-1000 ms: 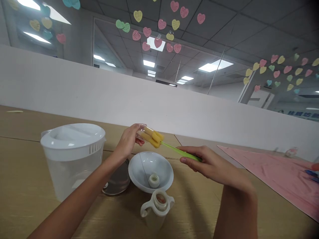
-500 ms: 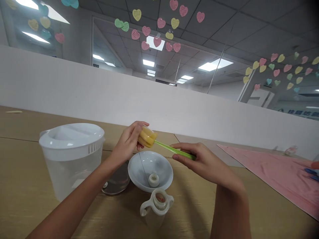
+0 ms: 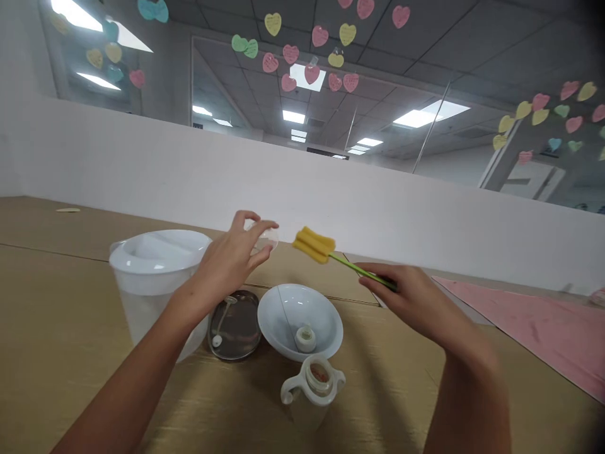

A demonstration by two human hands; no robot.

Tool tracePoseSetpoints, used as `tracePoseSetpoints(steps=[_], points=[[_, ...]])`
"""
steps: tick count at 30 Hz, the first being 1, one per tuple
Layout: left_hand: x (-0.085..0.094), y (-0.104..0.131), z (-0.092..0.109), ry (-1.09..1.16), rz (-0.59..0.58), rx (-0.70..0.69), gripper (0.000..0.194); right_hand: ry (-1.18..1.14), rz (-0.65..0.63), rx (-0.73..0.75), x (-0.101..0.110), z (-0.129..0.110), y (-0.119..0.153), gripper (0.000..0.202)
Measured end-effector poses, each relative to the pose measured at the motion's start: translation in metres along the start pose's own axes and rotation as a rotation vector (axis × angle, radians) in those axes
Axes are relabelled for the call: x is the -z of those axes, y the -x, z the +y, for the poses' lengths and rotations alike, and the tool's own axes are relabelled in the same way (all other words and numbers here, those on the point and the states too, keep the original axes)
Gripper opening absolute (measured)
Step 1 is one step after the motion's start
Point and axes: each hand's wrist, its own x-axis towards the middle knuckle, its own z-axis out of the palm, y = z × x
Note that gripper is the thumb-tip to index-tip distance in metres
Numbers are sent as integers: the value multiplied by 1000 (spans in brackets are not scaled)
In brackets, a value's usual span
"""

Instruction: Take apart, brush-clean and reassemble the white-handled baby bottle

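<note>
My right hand point(image 3: 401, 287) is closed on the green handle of a sponge brush point(image 3: 314, 244), whose yellow head points left in the air. My left hand point(image 3: 236, 252) has its fingers curled round a small clear plastic cap point(image 3: 269, 238), held just left of the sponge and apart from it. Below them a white bowl point(image 3: 278, 309) holds a small white ring with a pale teat point(image 3: 305, 339). In front of the bowl stands an open baby bottle with white handles point(image 3: 314, 388); something reddish shows inside its mouth.
A white lidded bucket point(image 3: 161, 277) stands at the left, partly behind my left forearm. Between bucket and bowl lies a metal tray point(image 3: 241, 325) with a thin white-ended piece on it. A pink cloth point(image 3: 534, 321) spreads at the right. A low white wall point(image 3: 189, 164) closes off the table's back.
The sponge head has come out of the clear cap. My left hand and the cap are now apart from the brush. The view has shifted a little, so everything sits further right.
</note>
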Motion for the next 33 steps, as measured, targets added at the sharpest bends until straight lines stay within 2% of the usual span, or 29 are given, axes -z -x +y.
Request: tracePoseSetpoints(steps=[4,6,10,18,23,25,28,31,33], points=[[-9,4,1,-335,-431,21,41,69,-4,-41,3,10,0,38],[-21,5,6,-423,-525,49,43,82,-25,-36,1,9,-1,38],[-48,5,9,-411,-631,33,36,45,-47,13,-8,1,-5,38],[-88,2,-21,-401,-758,80,31,22,-92,17,-15,-9,-8,37],[-107,1,-30,-380,-760,78,23,17,-92,28,-15,-9,-8,36],[-108,0,-31,-372,-761,66,25,21,-75,39,-15,-8,-7,35],[-101,-1,-29,-356,-773,24,29,37,-65,36,-15,-8,-6,36],[-91,-1,-20,-326,-720,-62,28,45,-59,29,-15,-9,-6,36],[-89,0,-10,-285,-666,-133,35,47,-50,36,-15,-10,-6,35]])
